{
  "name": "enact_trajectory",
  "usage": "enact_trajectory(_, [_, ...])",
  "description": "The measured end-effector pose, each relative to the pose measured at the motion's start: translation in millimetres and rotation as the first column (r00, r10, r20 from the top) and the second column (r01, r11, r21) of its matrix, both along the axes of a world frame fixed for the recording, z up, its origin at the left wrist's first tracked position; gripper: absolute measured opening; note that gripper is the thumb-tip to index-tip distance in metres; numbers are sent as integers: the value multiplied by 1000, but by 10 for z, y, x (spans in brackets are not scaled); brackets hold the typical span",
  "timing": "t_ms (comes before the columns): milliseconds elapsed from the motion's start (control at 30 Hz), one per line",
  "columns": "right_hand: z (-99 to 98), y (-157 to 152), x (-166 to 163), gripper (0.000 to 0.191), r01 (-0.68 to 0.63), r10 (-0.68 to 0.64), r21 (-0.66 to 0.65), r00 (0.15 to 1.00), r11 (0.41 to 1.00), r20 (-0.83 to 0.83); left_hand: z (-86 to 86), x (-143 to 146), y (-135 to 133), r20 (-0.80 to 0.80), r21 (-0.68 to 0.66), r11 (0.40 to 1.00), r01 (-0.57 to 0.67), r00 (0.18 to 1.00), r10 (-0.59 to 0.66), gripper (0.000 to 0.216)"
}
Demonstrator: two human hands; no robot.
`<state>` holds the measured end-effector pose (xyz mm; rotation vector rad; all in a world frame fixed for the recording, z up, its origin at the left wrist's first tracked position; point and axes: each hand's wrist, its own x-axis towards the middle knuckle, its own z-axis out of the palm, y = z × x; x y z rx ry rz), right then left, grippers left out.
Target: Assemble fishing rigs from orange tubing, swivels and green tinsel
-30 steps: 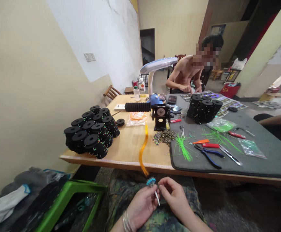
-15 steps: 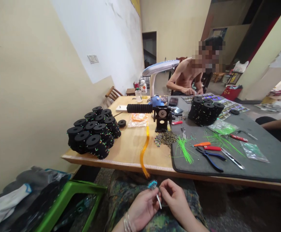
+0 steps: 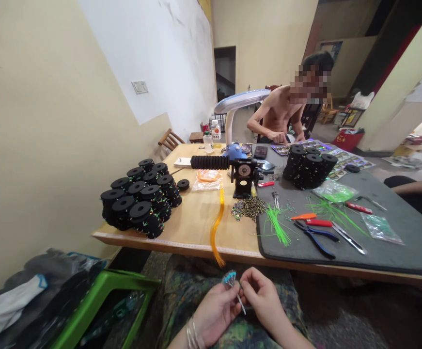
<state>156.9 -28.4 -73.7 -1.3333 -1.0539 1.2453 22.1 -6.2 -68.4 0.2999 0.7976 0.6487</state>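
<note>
Above my lap, my left hand (image 3: 221,301) pinches a thin white stick topped by a bundle of small blue-tipped pieces (image 3: 229,278). The stick's lower end pokes out below the thumb. My right hand (image 3: 260,292) is closed beside it, thumb and forefinger pressed together close to the stick; anything between those fingertips is too small to make out. Just beyond the hands, a hank of orange strands (image 3: 216,228) hangs over the table edge (image 3: 181,245).
Stacks of black spools (image 3: 138,198) stand left, another group (image 3: 307,167) right. Midway are a winding device (image 3: 243,179) and a lamp (image 3: 232,111). Pliers (image 3: 316,237), scissors (image 3: 349,238) and green strands (image 3: 278,225) lie on the grey mat (image 3: 414,203). A person (image 3: 279,116) sits opposite.
The white stick has tilted slightly and its lower end has shifted right. Both hands stay almost in place. The person opposite has shifted head and arms a little.
</note>
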Motion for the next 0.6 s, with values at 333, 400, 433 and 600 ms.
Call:
enact_trajectory(333, [9, 8, -19, 25, -5, 1, -32, 991, 999, -137, 40, 54, -58, -97, 256, 966, -23, 994, 49, 34])
enact_trajectory(400, [11, 3, -10, 25, -5, 0, -34, 992, 999, -125, 60, 59, -62, -132, 286, 958, -16, 990, 56, 36])
enact_trajectory(433, [13, 2, -3, 25, -3, -1, -33, 994, 999, -113, 68, 62, -64, -149, 297, 955, -11, 987, 57, 38])
enact_trajectory(600, [16, 5, 34, 24, 27, -26, 27, 999, 999, -23, -30, 65, -68, -198, 340, 940, 31, 979, 39, 44])
